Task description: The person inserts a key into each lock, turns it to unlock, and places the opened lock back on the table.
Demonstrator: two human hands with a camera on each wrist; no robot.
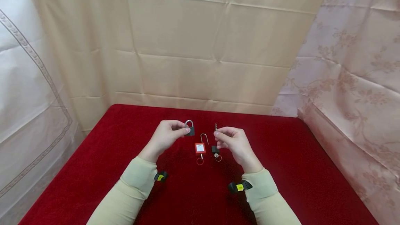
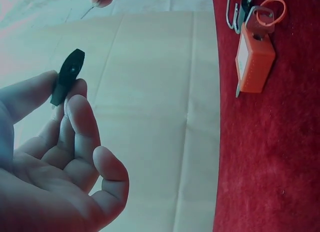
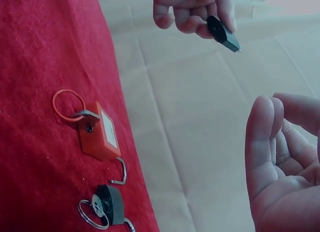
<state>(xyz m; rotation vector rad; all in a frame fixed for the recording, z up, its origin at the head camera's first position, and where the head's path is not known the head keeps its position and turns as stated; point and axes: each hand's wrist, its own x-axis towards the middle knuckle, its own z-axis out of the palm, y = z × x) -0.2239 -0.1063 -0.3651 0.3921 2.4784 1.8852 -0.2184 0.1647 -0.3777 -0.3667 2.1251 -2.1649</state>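
My left hand [image 1: 164,137] pinches a small black padlock [image 1: 190,131] between thumb and fingers, its silver shackle pointing up. The underside of that padlock [image 2: 68,77], with its keyhole, shows in the left wrist view. Off to the right, my right hand [image 1: 232,141] pinches a small key [image 1: 215,127] upright at its fingertips; the fingers hide most of it in the right wrist view. Between the hands, a red padlock [image 1: 200,148] with a white label lies on the cloth, its long shackle swung out. A key on a red ring [image 1: 200,161] sits in it.
Below my right hand lies a second black padlock [image 3: 116,204] with a key and a metal ring [image 3: 85,219]. Red cloth [image 1: 187,197] covers the table. A beige curtain [image 1: 187,44] hangs behind, with patterned curtains at both sides.
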